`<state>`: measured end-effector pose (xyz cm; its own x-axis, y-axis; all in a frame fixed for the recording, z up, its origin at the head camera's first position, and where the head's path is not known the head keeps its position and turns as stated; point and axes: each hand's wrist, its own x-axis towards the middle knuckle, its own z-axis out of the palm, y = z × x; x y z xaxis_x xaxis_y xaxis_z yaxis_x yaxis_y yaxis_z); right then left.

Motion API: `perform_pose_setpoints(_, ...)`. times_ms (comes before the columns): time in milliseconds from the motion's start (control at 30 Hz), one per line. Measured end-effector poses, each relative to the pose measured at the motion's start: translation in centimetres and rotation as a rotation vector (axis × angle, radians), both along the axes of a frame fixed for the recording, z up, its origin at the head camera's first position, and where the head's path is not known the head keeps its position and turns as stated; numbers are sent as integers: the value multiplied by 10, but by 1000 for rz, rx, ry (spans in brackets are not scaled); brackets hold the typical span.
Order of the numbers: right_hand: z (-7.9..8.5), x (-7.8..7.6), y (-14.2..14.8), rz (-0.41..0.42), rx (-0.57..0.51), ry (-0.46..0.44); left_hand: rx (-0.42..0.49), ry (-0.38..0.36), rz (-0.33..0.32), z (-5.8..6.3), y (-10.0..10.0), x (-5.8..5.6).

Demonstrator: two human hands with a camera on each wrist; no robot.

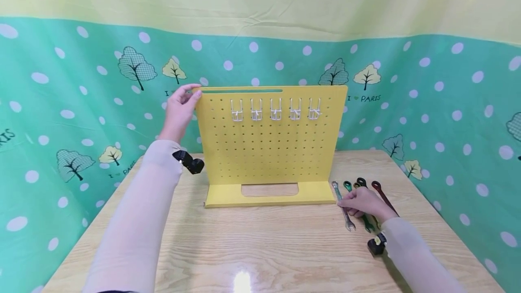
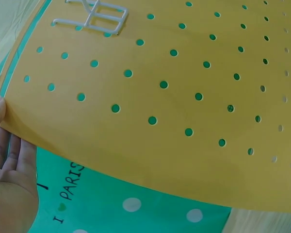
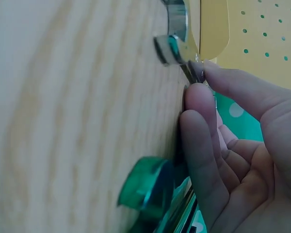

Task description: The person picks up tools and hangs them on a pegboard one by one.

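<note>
A yellow pegboard [image 1: 264, 148] stands upright on its base, with several white wire hooks [image 1: 276, 113] in a row near the top. My left hand [image 1: 179, 112] holds its upper left corner, thumb on the front face and the other fingers behind, as the left wrist view also shows. At the board's lower right, my right hand [image 1: 368, 202] pinches a silver combination wrench [image 1: 348, 221] by its shaft, between thumb and fingertips. The wrench's open end [image 3: 172, 48] shows close over the wood. Beside it is a green wrench [image 3: 148, 182], partly under the hand.
More wrenches lie to the right, among them a dark one [image 1: 361, 181] and a red one [image 1: 382, 195], partly hidden by my right hand. The wooden table [image 1: 260, 243] meets a green and yellow printed cloth [image 1: 252, 53] at the back and sides.
</note>
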<state>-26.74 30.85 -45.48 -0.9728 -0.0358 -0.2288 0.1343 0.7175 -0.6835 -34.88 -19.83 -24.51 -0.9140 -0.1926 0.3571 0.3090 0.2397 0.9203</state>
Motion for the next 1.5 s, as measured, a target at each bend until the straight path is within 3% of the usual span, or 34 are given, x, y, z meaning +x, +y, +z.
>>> perform_pose_setpoints(567,2,-1,-3,-32,30,-10,12,6,-10,-2,-1,-1)
perform_pose_setpoints(1000,4,0,-1,-12,54,-7,28,4,-7,-2,0,-1)
perform_pose_setpoints(1500,1,-3,9,71,-86,-23,4,-5,-5,-1,-1,-1)
